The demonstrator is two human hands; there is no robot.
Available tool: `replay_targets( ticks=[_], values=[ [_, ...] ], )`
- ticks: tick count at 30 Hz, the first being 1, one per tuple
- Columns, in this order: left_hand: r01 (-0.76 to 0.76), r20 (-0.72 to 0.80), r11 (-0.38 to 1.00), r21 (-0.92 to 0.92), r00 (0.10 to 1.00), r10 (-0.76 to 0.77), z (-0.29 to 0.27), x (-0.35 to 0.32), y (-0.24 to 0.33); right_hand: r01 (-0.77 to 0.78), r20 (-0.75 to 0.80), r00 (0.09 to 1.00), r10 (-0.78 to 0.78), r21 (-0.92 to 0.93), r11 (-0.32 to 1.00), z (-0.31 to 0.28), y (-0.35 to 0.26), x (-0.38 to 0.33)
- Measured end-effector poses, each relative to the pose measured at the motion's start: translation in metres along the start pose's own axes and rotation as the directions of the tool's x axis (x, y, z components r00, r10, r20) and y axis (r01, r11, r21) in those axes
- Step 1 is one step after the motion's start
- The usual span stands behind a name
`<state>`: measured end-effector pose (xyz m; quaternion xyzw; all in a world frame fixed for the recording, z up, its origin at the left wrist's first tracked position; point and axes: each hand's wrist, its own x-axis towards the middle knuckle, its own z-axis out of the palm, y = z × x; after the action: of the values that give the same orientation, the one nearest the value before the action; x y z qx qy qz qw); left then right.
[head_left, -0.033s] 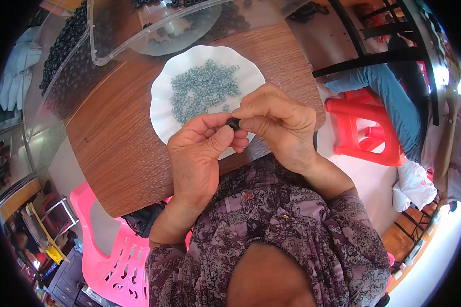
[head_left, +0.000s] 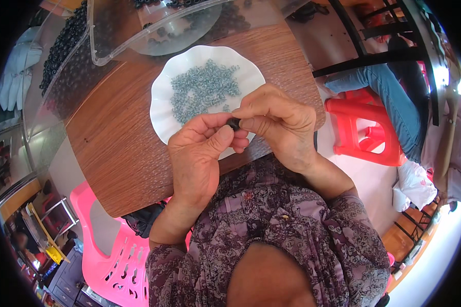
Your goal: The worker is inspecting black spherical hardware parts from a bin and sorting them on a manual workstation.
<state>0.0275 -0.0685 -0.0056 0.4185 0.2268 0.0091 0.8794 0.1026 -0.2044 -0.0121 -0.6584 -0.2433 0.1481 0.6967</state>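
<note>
A red stool (head_left: pixel 356 108) stands on the pale floor (head_left: pixel 356 179).

Top (head_left: pixel 261 212): purple and mauve-grey ground, dense dark scrolling print. Sleeves (head_left: pixel 358 225): same fabric, ending short of wrists. Small gold-toned fastener (head_left: pixel 285 217), front.

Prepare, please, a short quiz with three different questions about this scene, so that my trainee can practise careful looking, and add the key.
1. What colour is the small part at the fingertips of the left hand and the right hand?

2. True or false: a red plastic stool stands to the right of the wooden table.

3. What is spread on the scalloped white plate?
A) Wooden sticks
B) Pale, translucent ring-shaped pieces
C) Folded cloths

Key: 1. Black. 2. True. 3. B.
</note>
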Motion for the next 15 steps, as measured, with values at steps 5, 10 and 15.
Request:
replay_targets(
  ticks=[5, 10, 15],
  values=[
    [0.038, -0.007, 0.999, -0.028, 0.999, -0.038, -0.002, 0.001, -0.002, 0.058, 0.021, 0.998, -0.055, -0.176, 0.983, -0.001, 0.001, 0.0],
    [-0.008, -0.062, 0.999, -0.054, 0.998, 0.005, -0.002, 0.002, -0.004, 0.228, 0.049, 0.973, -0.225, -0.362, 0.904, 0.003, -0.002, 0.001],
    [0.028, -0.046, 0.997, -0.072, 0.998, -0.031, 0.004, -0.001, 0.001, 0.341, 0.029, 0.928, -0.372, -0.467, 0.816, 0.011, 0.008, -0.002]
  ],
)
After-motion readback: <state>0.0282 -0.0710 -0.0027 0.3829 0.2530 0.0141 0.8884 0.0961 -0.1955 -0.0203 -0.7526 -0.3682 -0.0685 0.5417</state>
